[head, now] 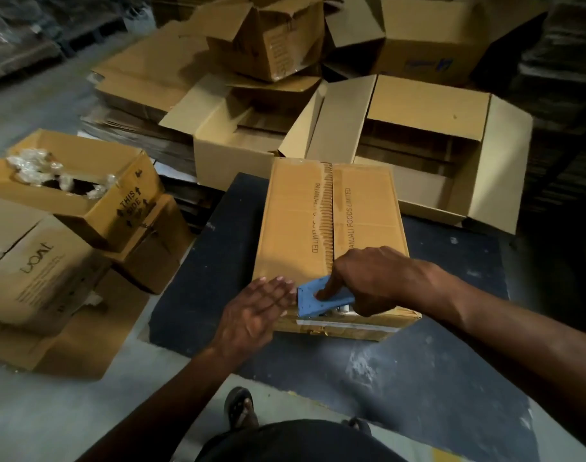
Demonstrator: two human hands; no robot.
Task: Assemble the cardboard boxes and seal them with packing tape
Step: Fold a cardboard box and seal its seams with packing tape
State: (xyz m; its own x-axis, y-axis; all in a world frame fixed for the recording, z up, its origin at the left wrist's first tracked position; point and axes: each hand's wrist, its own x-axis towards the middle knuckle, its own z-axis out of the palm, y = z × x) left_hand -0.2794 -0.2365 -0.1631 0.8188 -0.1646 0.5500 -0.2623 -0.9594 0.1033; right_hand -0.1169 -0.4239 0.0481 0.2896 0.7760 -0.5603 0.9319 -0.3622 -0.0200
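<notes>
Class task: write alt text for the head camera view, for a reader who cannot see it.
A person's right hand grips a blue tape dispenser at the near end of a closed cardboard box on a dark mat, while the left hand presses flat beside it. Open and flattened boxes lie around.

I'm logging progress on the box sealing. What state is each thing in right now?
Closed box: flaps shut, centre seam untaped along most of its length.
Blue tape dispenser: at the box's near edge.
Right hand: grips the dispenser.
Left hand: flat, fingers straight, pressing the box's near left corner.
Big box behind: flaps open.
Left box: open, crumpled plastic inside.
</notes>
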